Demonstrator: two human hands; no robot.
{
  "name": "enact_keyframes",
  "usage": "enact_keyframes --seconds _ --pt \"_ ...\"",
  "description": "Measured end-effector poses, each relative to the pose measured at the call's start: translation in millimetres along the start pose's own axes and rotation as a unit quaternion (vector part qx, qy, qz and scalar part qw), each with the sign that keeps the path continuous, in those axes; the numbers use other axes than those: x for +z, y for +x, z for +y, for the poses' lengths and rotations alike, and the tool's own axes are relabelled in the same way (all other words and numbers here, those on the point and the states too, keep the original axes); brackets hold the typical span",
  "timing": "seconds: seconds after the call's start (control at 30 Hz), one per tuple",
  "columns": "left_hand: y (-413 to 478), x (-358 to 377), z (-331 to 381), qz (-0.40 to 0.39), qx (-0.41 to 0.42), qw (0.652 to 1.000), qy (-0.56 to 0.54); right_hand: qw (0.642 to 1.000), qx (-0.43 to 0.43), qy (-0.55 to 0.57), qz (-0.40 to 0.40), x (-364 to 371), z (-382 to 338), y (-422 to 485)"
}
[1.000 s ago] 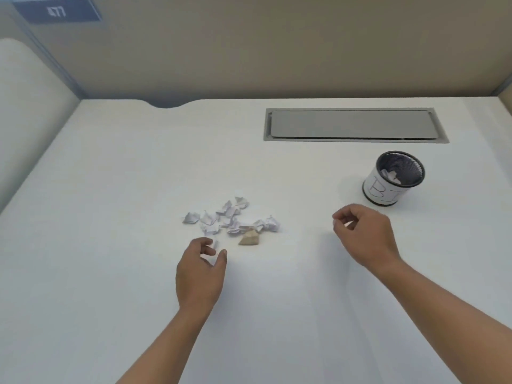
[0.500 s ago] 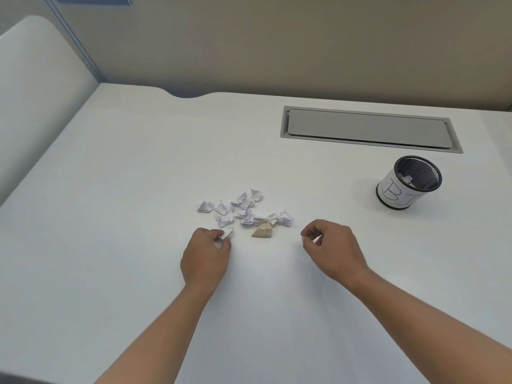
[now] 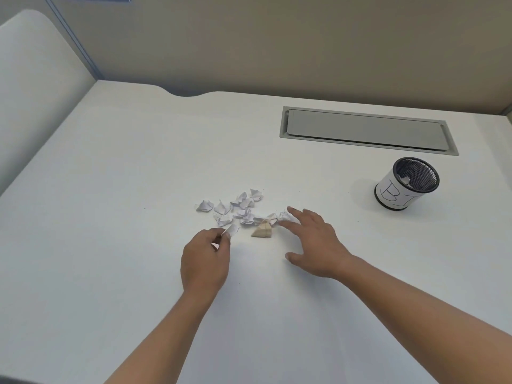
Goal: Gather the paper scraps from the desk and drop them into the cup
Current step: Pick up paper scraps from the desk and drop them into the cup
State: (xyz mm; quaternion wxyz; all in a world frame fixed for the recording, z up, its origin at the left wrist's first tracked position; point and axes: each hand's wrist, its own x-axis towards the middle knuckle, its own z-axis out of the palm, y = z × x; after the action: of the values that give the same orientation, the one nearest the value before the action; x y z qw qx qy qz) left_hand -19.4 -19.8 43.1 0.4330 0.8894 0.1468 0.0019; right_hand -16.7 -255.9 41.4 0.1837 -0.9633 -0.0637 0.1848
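Your left hand (image 3: 205, 261) pinches a white scrap (image 3: 232, 230) at the pile's near edge, ready to carry. Your right hand (image 3: 315, 245), fingers spread & empty, reaches the pile of scraps (image 3: 238, 209) mid-desk; the cup (image 3: 399, 195) sits well apart, far right w/ a scrap inside.

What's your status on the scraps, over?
Left hand pinching one white scrap; right hand open, fingers at pile edge. Most scraps on desk. Path to cup unobstructed.
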Motion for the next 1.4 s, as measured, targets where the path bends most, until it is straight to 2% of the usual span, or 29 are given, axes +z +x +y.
enact_keyframes --seconds 0.3,0.43,0.6,0.93,1.1,1.2,1.4 --pt "-8.8 0.9 15.1 -0.019 0.015 0.998 -0.062 1.0 0.0 -0.005 0.017 4.3 4.5 4.8" --pt "-8.2 2.1 25.4 -0.024 0.021 0.996 -0.085 0.995 -0.001 0.048 0.088 0.4 8.8 2.2" --pt "-4.3 8.0 38.6 -0.046 0.037 0.992 -0.107 0.955 0.085 0.202 0.201 -12.8 11.4 -6.6" --pt "4.0 34.5 92.8 -0.127 0.111 0.976 -0.139 0.926 0.12 0.268 0.235 -31.1 35.1 -20.6" --pt "7.2 58.4 118.8 -0.115 0.131 0.974 -0.142 0.904 0.139 0.312 0.257 -40.7 55.1 -32.8" --pt "5.1 76.1 141.9 -0.138 0.151 0.97 -0.132 0.895 0.147 0.319 0.275 -46.7 71.9 -41.7" --pt "6.1 129.4 190.1 -0.185 0.19 0.96 -0.092 0.866 0.159 0.312 0.356 -70.3 113.6 -57.0"
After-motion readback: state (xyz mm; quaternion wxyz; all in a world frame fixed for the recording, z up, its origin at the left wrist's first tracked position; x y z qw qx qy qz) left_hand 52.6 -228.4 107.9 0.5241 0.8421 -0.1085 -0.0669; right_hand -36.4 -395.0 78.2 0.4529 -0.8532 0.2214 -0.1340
